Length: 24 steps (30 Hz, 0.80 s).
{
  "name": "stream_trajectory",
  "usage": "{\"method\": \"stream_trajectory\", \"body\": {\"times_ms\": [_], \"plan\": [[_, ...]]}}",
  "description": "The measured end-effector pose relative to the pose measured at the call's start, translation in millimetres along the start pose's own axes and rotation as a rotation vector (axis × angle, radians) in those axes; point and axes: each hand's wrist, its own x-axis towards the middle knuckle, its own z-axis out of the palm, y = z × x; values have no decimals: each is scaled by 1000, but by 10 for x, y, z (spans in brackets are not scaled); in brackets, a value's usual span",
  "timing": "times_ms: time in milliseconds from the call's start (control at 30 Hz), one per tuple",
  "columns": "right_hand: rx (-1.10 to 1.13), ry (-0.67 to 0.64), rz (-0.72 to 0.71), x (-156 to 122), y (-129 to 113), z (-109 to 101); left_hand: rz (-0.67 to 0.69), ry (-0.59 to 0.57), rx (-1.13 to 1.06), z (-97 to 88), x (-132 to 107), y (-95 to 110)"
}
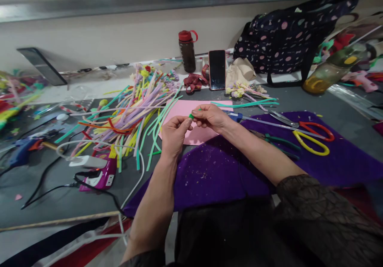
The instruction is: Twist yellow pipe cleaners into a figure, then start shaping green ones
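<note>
Over a pink sheet [206, 134], my left hand [176, 132] and my right hand [210, 118] meet fingertip to fingertip. Both are closed in a pinch on a small bright green piece [191, 116], which looks like a bit of pipe cleaner; the fingers hide most of it. A large bundle of coloured pipe cleaners [140, 99] lies to the left of my hands. Several mint green pipe cleaners [158, 129] reach the sheet's left edge. Just behind my right hand is a blue glue gun [235, 116], partly covered.
Scissors with red and yellow handles [314, 139] and green-handled pliers [281, 142] lie on purple cloth [209, 175]. A phone [217, 69], a bottle [187, 52] and a dark patterned bag [281, 40] stand behind. At left are another glue gun [22, 151], a magenta power strip [103, 175] and cables.
</note>
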Motion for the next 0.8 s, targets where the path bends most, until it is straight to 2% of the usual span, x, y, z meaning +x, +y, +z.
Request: {"method": "stream_trajectory", "body": {"times_ms": [267,367,533,800], "plan": [[146,7,14,22,108,32,-174,-52,-309,-7,0,14],[70,41,-33,-6,91,69,-194,-85,-340,-28,-9,14],[-125,78,-209,-94,20,139,-191,-105,-315,-56,-29,27],[44,-88,-46,-56,45,57,-325,-245,-457,-99,-1,28]]}}
